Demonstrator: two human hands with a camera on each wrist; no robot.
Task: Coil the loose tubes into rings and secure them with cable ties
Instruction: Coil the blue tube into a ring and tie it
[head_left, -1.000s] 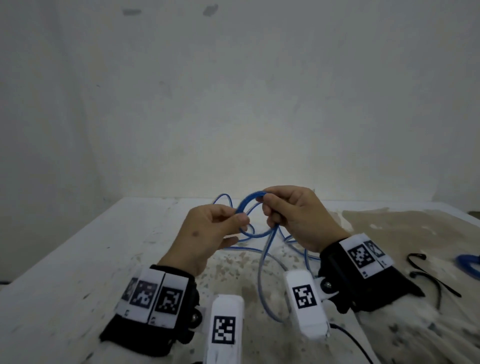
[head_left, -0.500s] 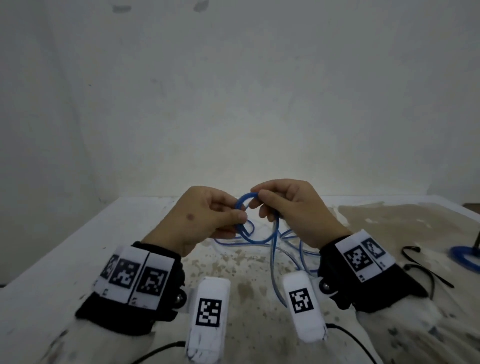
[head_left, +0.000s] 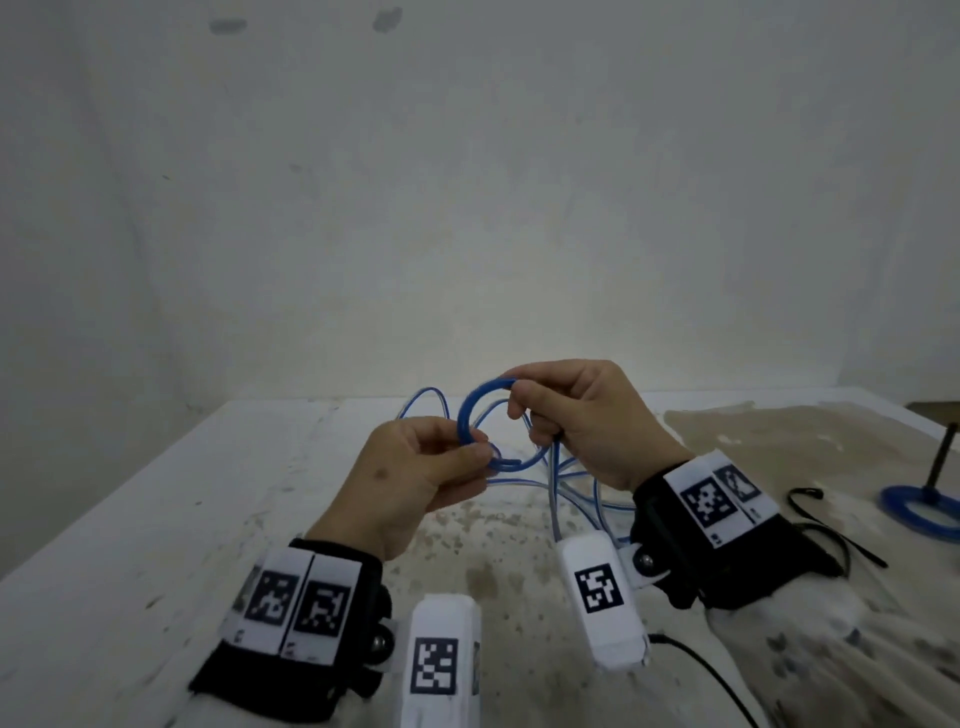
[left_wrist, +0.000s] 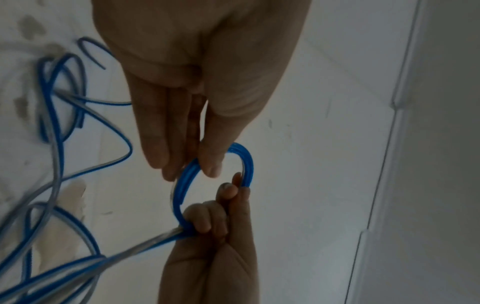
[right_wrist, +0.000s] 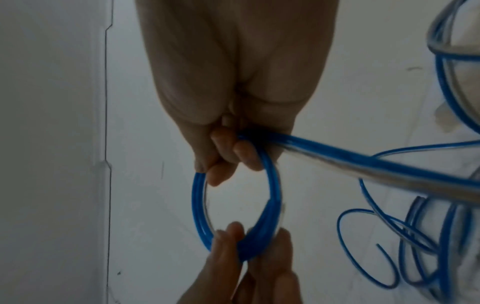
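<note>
A thin blue tube is partly wound into a small ring (head_left: 469, 410) that I hold above the white table (head_left: 156, 519). My left hand (head_left: 478, 451) pinches the ring's lower left side between thumb and fingers. My right hand (head_left: 519, 401) grips its upper right side with curled fingers. The left wrist view shows the left hand (left_wrist: 192, 168) pinching the ring (left_wrist: 179, 193), and the right hand (left_wrist: 213, 226) closing on it from below. In the right wrist view the right hand (right_wrist: 223, 162) holds the ring (right_wrist: 197, 205). The unwound tube (head_left: 571, 488) trails in loose loops on the table.
Black cable ties (head_left: 810, 499) lie on the table to the right. Further right, a coiled blue ring (head_left: 914, 512) sits around a black upright post (head_left: 943, 457). A pale wall rises behind the table. Wrist-camera units and a black cable sit near my forearms.
Both hands keep hold of the ring. Compared with half a second ago they sit slightly further apart, and the ring shows wider between them. The trailing tube has shifted.
</note>
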